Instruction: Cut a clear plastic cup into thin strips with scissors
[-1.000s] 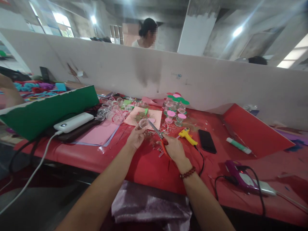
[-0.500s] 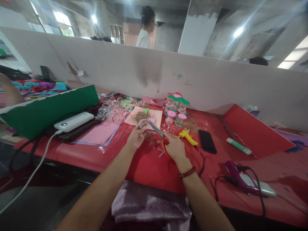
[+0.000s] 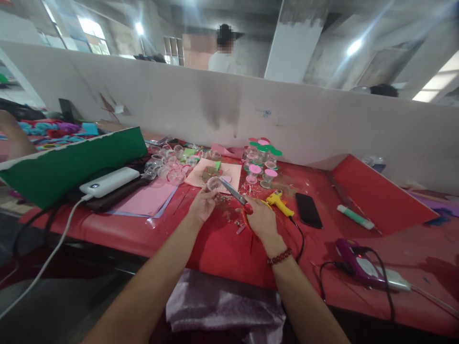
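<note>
My left hand [image 3: 203,204] pinches a small clear plastic cup [image 3: 214,184], its round rim tilted up toward me. In my right hand [image 3: 261,217] is a pair of scissors [image 3: 234,192] with orange-red handles, closed round by my fingers. The blades point left and their tips are at the cup's rim; whether they touch it I cannot tell. Just behind the cup, pink paper sheets [image 3: 234,173] lie on the red table with a brownish patch and a green scrap [image 3: 217,165] on top. Small clippings are scattered below the scissors.
Clear cups [image 3: 172,165] are heaped at the back left. Joined cups with pink and green discs [image 3: 255,169] stand at the back. Right of my hand lie a yellow glue gun [image 3: 281,204], a phone [image 3: 308,210] and a glue stick [image 3: 355,217]. A power bank [image 3: 109,181] sits left.
My right hand's fingers and the scissor handles have shifted slightly, with more of the orange handle loop showing. The cup stays in my left hand. A person behind the partition has turned.
</note>
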The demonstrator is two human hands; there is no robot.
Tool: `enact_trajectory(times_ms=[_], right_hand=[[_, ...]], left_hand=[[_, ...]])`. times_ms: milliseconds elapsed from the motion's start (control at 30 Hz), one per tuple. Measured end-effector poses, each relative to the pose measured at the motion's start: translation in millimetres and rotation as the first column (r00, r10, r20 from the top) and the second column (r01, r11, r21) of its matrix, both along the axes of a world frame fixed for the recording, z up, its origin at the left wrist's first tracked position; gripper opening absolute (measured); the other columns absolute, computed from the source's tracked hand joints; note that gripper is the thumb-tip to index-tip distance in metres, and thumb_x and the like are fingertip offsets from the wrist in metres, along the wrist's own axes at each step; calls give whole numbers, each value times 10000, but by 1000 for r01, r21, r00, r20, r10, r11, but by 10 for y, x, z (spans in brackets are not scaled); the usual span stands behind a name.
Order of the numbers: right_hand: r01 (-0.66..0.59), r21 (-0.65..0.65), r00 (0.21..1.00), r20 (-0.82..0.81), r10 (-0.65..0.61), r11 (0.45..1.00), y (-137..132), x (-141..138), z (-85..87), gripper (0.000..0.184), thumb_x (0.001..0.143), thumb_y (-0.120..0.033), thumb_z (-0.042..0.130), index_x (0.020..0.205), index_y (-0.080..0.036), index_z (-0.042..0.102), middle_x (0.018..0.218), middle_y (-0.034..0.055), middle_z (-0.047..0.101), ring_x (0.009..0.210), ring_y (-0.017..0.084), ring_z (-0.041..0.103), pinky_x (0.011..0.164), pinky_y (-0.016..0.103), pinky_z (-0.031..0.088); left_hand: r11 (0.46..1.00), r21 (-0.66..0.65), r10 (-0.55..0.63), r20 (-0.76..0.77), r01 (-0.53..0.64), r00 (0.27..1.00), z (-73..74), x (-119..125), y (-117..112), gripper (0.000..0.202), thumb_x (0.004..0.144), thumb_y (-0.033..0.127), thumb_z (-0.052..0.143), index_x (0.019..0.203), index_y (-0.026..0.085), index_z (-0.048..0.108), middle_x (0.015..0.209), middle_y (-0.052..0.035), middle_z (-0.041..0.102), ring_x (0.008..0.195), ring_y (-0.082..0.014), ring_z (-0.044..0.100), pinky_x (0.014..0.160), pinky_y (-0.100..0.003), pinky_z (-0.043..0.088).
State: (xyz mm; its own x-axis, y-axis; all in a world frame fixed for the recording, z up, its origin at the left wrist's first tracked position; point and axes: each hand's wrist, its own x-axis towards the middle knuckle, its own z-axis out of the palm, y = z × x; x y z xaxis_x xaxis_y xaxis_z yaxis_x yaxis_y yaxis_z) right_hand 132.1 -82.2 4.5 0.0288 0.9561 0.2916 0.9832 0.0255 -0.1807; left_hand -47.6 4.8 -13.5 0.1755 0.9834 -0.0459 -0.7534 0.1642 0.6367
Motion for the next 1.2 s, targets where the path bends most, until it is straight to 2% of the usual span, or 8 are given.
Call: enact_trajectory(times_ms=[233, 400, 600, 733, 933, 1200], right_hand=[[4, -35, 1000, 9, -4, 999, -32, -22, 48, 396, 920, -427, 489, 1289, -284, 520, 1107, 72, 669, 962, 194, 628, 770, 261, 433], [-2, -109, 1000, 18, 4, 994, -40, -40, 51, 344, 957, -403, 399, 1252, -296, 540, 1028, 57, 685, 900, 186, 643, 714, 260, 428], [39, -14, 998, 45, -38, 999, -28, -42, 44, 397, 922, -488, 452, 1268, -308, 527, 1090, 64, 665, 930, 210, 629, 761, 284, 434], [54, -32, 996, 68, -52, 998, -31, -47, 65, 407, 912, -439, 492, 1295, -305, 511, 1123, 66, 655, 937, 202, 627, 777, 282, 440], [8, -57, 998, 59, -5, 998, -43, -32, 72, 404, 921, -377, 482, 1317, -297, 492, 1130, 62, 661, 991, 190, 618, 770, 261, 437], [-10, -143, 1000, 21, 14, 990, -28, -21, 40, 318, 950, -390, 417, 1224, -305, 554, 988, 47, 705, 849, 180, 656, 668, 245, 403]], left_hand=[[1000, -18, 9, 2, -9, 1000, 12, 5, -10, 530, 641, -47, 623, 1114, 192, 630, 787, 0, 667, 576, -65, 561, 592, -181, 486], [1000, -21, 19, 14, -18, 1000, 8, 8, -3, 531, 652, -57, 605, 1116, 201, 622, 791, 8, 668, 579, -61, 571, 582, -172, 485], [999, -32, 18, 27, -17, 999, -28, 7, 26, 507, 652, -63, 606, 1088, 193, 632, 766, 9, 664, 567, -62, 571, 583, -175, 495], [1000, -20, 13, 22, -12, 1000, -36, 5, 31, 517, 649, -59, 615, 1100, 192, 628, 804, 0, 678, 584, -62, 578, 582, -168, 491], [999, -27, 18, 3, -18, 1000, -31, 9, 23, 526, 638, -61, 622, 1096, 198, 630, 830, 8, 682, 579, -51, 574, 580, -159, 489], [999, -31, 27, 4, -27, 1000, -14, 1, 18, 516, 640, -50, 628, 1094, 195, 631, 768, 13, 670, 569, -56, 577, 568, -162, 481]])
